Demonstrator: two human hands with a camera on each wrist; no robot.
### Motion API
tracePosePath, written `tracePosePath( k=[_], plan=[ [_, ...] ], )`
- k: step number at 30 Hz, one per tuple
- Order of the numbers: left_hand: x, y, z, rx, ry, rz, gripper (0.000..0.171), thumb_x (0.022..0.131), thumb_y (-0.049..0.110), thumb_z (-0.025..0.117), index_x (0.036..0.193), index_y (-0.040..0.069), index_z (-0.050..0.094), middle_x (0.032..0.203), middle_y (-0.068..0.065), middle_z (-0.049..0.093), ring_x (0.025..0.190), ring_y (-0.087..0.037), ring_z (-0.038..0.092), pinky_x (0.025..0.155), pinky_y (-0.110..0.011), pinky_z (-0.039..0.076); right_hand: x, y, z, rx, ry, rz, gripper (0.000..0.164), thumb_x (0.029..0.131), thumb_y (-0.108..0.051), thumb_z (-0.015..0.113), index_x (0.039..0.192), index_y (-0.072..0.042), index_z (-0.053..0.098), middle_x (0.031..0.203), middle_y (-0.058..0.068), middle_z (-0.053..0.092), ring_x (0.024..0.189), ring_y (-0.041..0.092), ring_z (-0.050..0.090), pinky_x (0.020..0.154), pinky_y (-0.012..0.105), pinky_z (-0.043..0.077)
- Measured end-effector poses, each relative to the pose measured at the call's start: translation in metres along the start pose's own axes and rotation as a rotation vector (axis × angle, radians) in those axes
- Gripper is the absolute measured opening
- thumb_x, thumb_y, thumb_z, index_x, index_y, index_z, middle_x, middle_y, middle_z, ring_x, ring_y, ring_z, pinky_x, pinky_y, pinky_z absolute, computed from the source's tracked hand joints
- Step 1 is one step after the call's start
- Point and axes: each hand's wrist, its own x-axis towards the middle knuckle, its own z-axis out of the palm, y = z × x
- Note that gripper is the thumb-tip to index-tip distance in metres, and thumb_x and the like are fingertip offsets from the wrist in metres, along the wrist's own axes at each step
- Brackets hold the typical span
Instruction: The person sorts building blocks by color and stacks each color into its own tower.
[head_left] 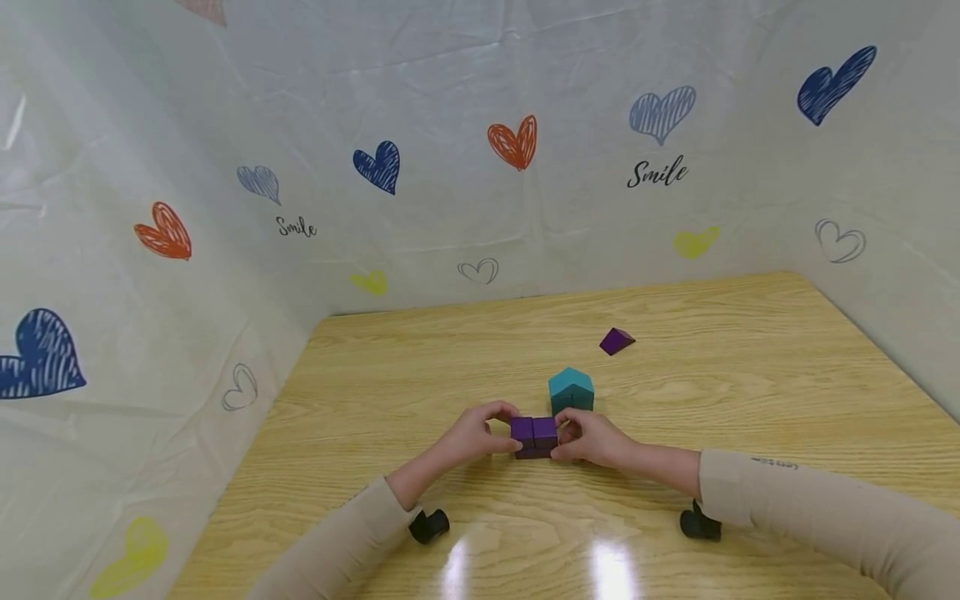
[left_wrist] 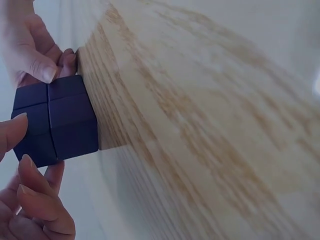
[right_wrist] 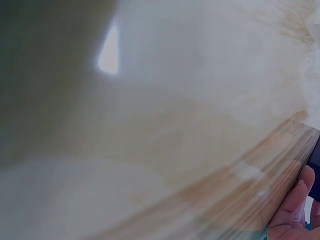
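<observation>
Purple blocks [head_left: 534,433] stand together on the table in front of the person, with a seam running between the left and right halves. My left hand [head_left: 483,429] pinches them from the left side, thumb in front and fingers behind. From the right side my right hand [head_left: 595,438] holds them between curled fingers and thumb. In the left wrist view the blocks [left_wrist: 55,120] look dark, and seams split them both ways. Just behind them stands a teal block [head_left: 572,387] with a peaked outline, its lower part partly hidden by the right hand.
A small purple wedge-like block [head_left: 617,341] lies farther back on the wooden table [head_left: 420,358]. White sheeting [head_left: 442,217] printed with hearts rises behind the table and at its sides. Black wrist devices [head_left: 430,527] show under both forearms.
</observation>
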Motion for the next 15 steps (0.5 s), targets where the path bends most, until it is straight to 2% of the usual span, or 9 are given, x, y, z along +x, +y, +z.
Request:
tracePosePath(
  k=[6, 9, 15],
  plan=[
    [-0.0014, -0.0051, 0.0015, 0.037, 0.001, 0.003, 0.042, 0.076, 0.015, 0.075, 0.114, 0.008, 0.058, 0.104, -0.01, 0.063, 0.074, -0.013, 0.052, 0.057, -0.022, 0.039, -0.0013, -0.0016, 0.0002, -0.002, 0.0, 0.002, 0.038, 0.075, -0.008, 0.074, 0.105, 0.006, 0.054, 0.079, 0.007, 0.059, 0.066, 0.012, 0.052, 0.058, 0.028, 0.047],
    [-0.0022, -0.0058, 0.0024, 0.076, -0.001, -0.009, 0.041, 0.076, 0.015, 0.075, 0.113, 0.007, 0.059, 0.1, -0.008, 0.064, 0.078, -0.013, 0.053, 0.057, -0.023, 0.039, -0.0029, -0.003, 0.0, 0.002, 0.002, 0.014, 0.042, 0.075, -0.007, 0.074, 0.108, 0.007, 0.052, 0.08, 0.007, 0.059, 0.066, 0.012, 0.053, 0.058, 0.028, 0.048],
    [-0.0027, -0.0047, 0.0037, 0.132, 0.0, -0.03, 0.037, 0.075, 0.015, 0.075, 0.108, 0.005, 0.061, 0.091, -0.004, 0.065, 0.086, -0.017, 0.056, 0.07, -0.028, 0.043, -0.0022, -0.0009, -0.0011, 0.001, 0.008, 0.012, 0.045, 0.075, -0.008, 0.074, 0.11, 0.008, 0.05, 0.08, 0.007, 0.06, 0.065, 0.012, 0.054, 0.058, 0.028, 0.048]
  ],
)
